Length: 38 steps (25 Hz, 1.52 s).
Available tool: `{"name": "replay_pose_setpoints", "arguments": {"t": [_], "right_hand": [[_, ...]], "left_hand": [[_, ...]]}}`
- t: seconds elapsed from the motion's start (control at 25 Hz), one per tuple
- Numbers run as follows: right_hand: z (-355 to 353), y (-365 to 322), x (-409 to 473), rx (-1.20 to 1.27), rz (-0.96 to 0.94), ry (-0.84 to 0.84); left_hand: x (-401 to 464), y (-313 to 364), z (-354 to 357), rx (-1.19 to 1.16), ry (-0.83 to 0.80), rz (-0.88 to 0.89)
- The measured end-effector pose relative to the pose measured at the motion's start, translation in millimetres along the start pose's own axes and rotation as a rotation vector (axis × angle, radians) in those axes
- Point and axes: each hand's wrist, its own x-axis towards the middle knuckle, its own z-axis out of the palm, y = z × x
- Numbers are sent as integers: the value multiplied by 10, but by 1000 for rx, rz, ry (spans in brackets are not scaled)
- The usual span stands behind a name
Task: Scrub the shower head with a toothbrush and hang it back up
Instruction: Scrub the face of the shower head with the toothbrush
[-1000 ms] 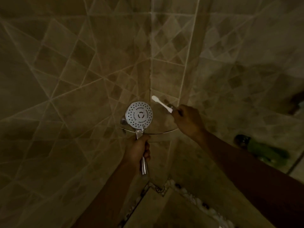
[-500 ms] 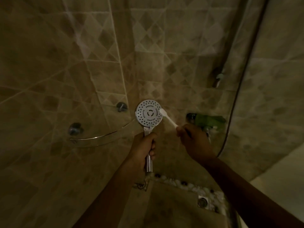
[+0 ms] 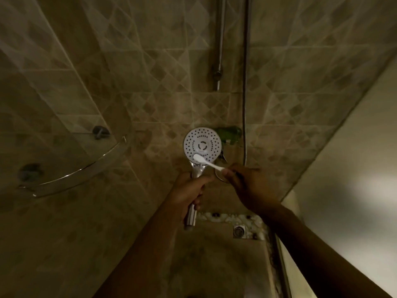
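The round chrome shower head faces me, its white face dotted with holes. My left hand grips its chrome handle, which sticks out below the fist. My right hand holds a white toothbrush by the handle. The brush head rests on the lower edge of the shower head's face. The shower hose hangs down the tiled wall just right of the shower head.
A vertical chrome riser rail is fixed to the wall above. A curved glass corner shelf sits at the left. A green object is partly hidden behind the shower head. A floor drain lies below; a shower door edge runs at the right.
The view has swung right, away from the corner shelf. The toothbrush moved from beside the shower head down onto the lower part of its face. Both hands kept their grips.
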Motion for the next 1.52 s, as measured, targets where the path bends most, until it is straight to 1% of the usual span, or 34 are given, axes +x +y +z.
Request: {"name": "replay_pose_setpoints", "arguments": {"t": [0.12,0.2,0.28,0.4,0.48,0.56,0.68,0.72,0.88,0.92,1.08,1.16,1.24,1.4,1.44,1.52], "right_hand": [[-274,182,-69,-31,35,131],[-395,259,-115,-20,85,180],[-414,283,-193,-8,64,153],[-361,266,-411,27,-28,34],[-338,257,-521,13,-64,-9],[-375,287,-521,9,-55,5],[-470,337,-425,23,14,108],[-469,335,-412,35,28,114],[-275,288,-546,-6,-6,-32],[-253,287,-563,-13,-3,-36],[-278,339,-480,10,15,95],[-270,348,-450,40,49,123],[-234,309,-459,48,55,112],[-175,269,-519,-2,48,3],[-206,275,-503,-25,44,3],[-280,314,-434,-55,17,60]], "left_hand": [[-139,-69,173,-2,-44,-51],[-181,-85,242,-9,-55,-55],[-204,-89,278,-15,-52,-49],[-271,-149,340,-52,-55,-38],[-323,-205,369,-73,-56,-57],[-363,-248,399,-92,-78,-72],[-375,-253,420,-124,-104,-100],[-371,-251,419,-132,-103,-108],[-314,-257,384,-177,-94,-126],[-308,-268,371,-180,-101,-129],[-288,-326,373,-160,-127,-157],[-262,-330,406,-179,-149,-177],[-224,-299,434,-210,-141,-197],[-160,-258,424,-211,-140,-201],[-158,-263,415,-206,-144,-203],[-157,-286,399,-203,-155,-210]]}}
